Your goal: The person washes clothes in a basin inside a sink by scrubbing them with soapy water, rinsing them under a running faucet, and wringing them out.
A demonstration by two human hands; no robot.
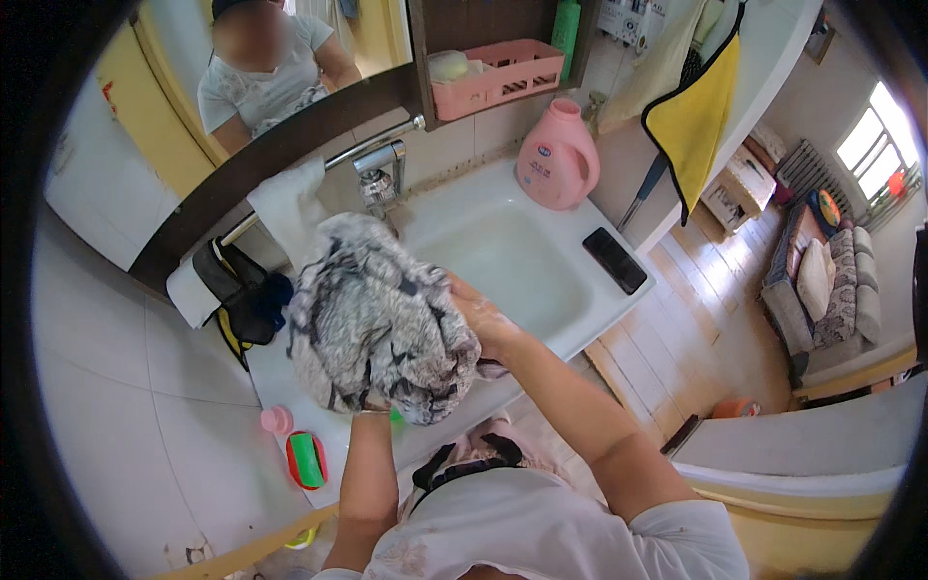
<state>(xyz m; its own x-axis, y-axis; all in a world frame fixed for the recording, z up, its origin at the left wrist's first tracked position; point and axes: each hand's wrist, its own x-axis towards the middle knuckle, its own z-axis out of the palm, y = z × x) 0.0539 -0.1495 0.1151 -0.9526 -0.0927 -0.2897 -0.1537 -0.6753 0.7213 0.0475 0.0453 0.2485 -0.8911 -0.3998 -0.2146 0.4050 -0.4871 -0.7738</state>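
Note:
A bunched grey, white and black patterned cloth (384, 319) is held up over the left part of the white double washbasin (616, 319). My right hand (482, 319) grips its right side, with pale suds or water on the skin. Below the cloth, my left hand (375, 403) is mostly hidden; only the wrist and a little of the hand show, and the fabric rests on it. Behind the cloth stands a chrome faucet (378, 181). The right basin bowl (522, 268) shows pale, cloudy-looking water or its bare surface; I cannot tell which.
A pink detergent bottle (554, 156) and a black phone (615, 261) stand or lie on the right rim. Near the left front are a pink cap (276, 420) and a green soap bar (308, 460) in a red dish. White (290, 203) and dark cloths (246, 290) hang from the rail.

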